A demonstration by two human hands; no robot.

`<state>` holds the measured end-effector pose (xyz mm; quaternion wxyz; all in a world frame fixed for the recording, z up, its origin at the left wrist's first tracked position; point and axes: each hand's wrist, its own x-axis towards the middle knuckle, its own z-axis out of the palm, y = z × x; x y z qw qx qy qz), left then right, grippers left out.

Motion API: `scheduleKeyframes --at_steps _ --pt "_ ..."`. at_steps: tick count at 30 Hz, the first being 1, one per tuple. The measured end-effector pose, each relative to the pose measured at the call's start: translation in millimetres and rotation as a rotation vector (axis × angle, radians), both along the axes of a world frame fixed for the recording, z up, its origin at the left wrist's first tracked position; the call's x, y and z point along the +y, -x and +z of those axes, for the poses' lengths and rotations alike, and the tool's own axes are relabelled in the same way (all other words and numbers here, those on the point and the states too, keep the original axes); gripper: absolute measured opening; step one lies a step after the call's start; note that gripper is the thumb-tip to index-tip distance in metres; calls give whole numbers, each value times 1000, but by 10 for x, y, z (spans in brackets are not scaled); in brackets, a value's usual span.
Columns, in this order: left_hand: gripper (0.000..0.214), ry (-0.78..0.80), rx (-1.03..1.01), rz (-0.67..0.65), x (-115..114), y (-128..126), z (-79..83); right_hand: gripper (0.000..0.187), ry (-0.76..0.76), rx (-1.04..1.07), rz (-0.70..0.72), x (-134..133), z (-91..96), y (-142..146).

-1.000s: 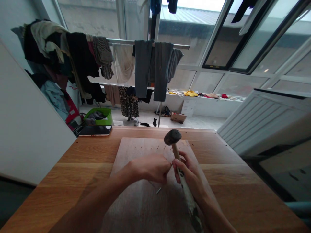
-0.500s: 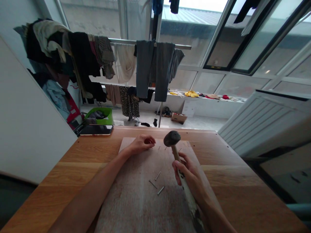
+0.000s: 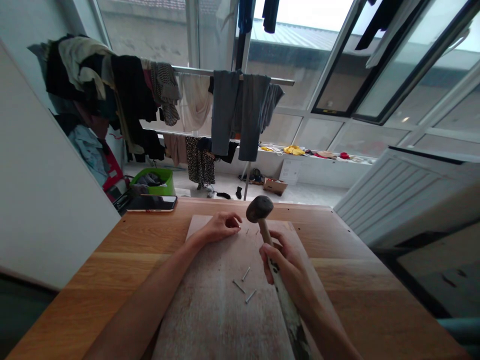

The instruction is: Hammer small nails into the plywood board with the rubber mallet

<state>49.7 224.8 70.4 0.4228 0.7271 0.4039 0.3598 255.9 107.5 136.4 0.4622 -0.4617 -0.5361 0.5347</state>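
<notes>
I see left hand (image 3: 219, 227) pinching a nail upright on board (image 3: 210, 310); right hand (image 3: 287, 272) gripping mallet (image 3: 259, 210) just beside. Next, I'd say: light, square tap w/ fingers clear.

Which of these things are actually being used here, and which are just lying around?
In use: hammer gripped by right hand; left hand pinching a nail upright on the board; three loose nails.

Lying about: phone, green basket, hanging clothes.
</notes>
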Motion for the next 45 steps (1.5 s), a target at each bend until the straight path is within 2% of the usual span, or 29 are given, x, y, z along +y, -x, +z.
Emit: scheduleKeyframes --at_steps 6,9,13,16,18,20,21,23,26,29,33,36,39,43,45 --pt "27 3 -2 -56 44 21 -36 41 28 81 7 78 -461 144" --pt "26 7 -9 -68 71 19 -92 40 31 92 13 67 -564 149" --pt "29 12 -25 -70 93 19 -138 39 65 52 33 48 -528 134" --pt "41 57 27 -63 92 56 -62 39 43 81 -17 38 -474 110" --pt "44 30 122 -14 60 76 65 40 7 87 -77 32 -434 94" --pt "33 -61 258 -5 -18 58 240 41 -14 87 -137 27 -390 84" --pt "25 -108 338 -35 -76 27 336 42 -13 94 -165 25 -368 82" --pt "16 -154 519 -187 -227 -82 518 42 1 114 -216 23 -330 79" --pt "19 -183 818 -333 -490 -315 691 40 10 134 -260 27 -301 75" --pt "25 -254 976 -422 -712 -519 699 38 9 146 -258 39 -297 69" --pt "14 -380 936 -399 -852 -631 582 39 26 153 -262 46 -293 71" --pt "13 -421 893 -364 -827 -605 550 38 14 140 -267 41 -282 77" --pt "13 -374 946 -339 -693 -476 602 36 5 127 -264 34 -277 80" --pt "30 -335 922 -163 -405 -161 642 36 17 137 -255 33 -298 77" --pt "29 -296 898 -103 -268 -6 614 35 16 145 -247 33 -316 74"
